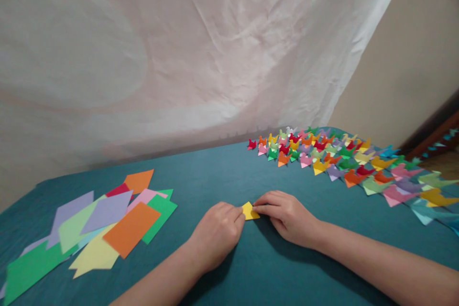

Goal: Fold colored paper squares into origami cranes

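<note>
A small folded piece of yellow paper (250, 211) lies between my hands, low over the teal tabletop (215, 172). My left hand (221, 229) is closed, its thumb and fingers pinching the paper's left edge. From the other side, my right hand (283, 214) grips the upper right part between thumb and fingertips. The paper has a pointed top and a wider lower edge. Part of it is hidden behind the fingertips.
Loose coloured paper sheets (131, 229) overlap on the left. Rows of small folded paper birds (333, 160) in many colours stand at the back right. Behind the table hangs a creased pale cloth (201, 48), with a beige wall (405, 67) to its right.
</note>
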Demonstrator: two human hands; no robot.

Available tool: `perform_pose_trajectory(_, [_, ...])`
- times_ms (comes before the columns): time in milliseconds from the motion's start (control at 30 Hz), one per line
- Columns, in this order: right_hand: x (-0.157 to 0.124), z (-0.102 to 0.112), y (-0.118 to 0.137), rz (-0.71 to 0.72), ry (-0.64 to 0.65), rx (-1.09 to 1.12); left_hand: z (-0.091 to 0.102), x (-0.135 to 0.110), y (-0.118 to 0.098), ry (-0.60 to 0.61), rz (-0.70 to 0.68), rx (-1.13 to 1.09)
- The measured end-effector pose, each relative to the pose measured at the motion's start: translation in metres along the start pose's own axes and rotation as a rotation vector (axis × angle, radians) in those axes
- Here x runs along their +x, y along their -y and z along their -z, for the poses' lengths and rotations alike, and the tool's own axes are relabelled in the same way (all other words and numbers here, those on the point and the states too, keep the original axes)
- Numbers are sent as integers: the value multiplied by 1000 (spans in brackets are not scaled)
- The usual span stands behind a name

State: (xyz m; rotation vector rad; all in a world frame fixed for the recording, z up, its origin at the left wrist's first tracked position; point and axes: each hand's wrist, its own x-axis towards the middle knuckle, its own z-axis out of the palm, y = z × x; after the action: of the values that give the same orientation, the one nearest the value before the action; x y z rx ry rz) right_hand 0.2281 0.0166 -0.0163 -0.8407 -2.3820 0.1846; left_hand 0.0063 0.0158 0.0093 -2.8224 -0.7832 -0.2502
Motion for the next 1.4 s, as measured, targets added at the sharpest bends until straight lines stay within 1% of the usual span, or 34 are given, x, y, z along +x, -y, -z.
perform_pose_trajectory(100, [-1, 0, 0, -47, 7, 28, 3, -1, 1, -19, -65, 63])
perform_pose_trajectory(200, [-2, -1, 2, -63, 2, 51, 4, -3, 3, -117, -71, 88])
perform_pose_trajectory(300, [-1, 0, 4, -80, -15, 81, 3, -3, 4, -241, -49, 39])
perform_pose_trajectory(433, [1, 2, 5, -101, -58, 148, 1, -2, 3, -373, -66, -71])
perform_pose_trajectory(567, [2, 3, 4, -59, -83, 163, 2, -1, 1, -450, -50, -169])
perform_pose_trajectory(733, [3, 3, 6, 35, -132, 133, 6, -1, 2, -445, -43, -254])
perform_pose_trajectory(867, [5, 4, 10, 78, -205, 100, 2, -2, 3, -433, -31, -329])
perform_pose_trajectory(1000, [6, 5, 13, 120, -242, -6, 0, 0, 2, -423, 9, -332])
perform_pose_trajectory(1067, [5, 6, 13, 140, -233, -98, 1, 1, 1, -424, 10, -320])
perform_pose_trajectory(1233, [3, 5, 17, 149, -164, -315, 7, 3, -4, -425, -29, -273])
perform_pose_trajectory(1400, [2, 4, 20, 154, -162, -399, 6, 2, -5, -407, -30, -225])
